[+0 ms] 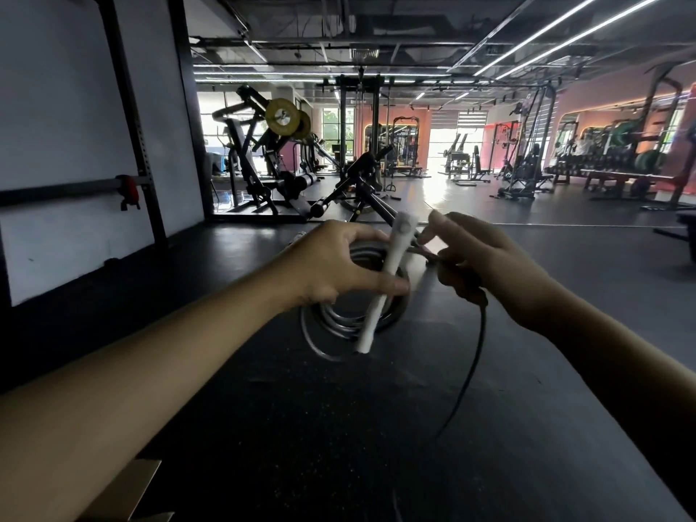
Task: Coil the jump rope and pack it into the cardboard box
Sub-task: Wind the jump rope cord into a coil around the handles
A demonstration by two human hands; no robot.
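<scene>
My left hand (331,263) is closed around several loops of the dark jump rope (339,320) and pins a white handle (384,284) against them; the handle points up and slightly right. My right hand (486,256) pinches the rope just right of the handle, index finger raised. From under that hand a loose length of rope (475,356) hangs down toward the floor. A corner of the cardboard box (132,487) shows at the bottom left, below my left forearm. The second handle is not in view.
I am standing on a dark rubber gym floor (301,427). A white wall with a black rack upright (128,118) is on the left. Weight machines (263,160) and a bench frame (361,190) stand ahead, more racks (621,156) at the far right.
</scene>
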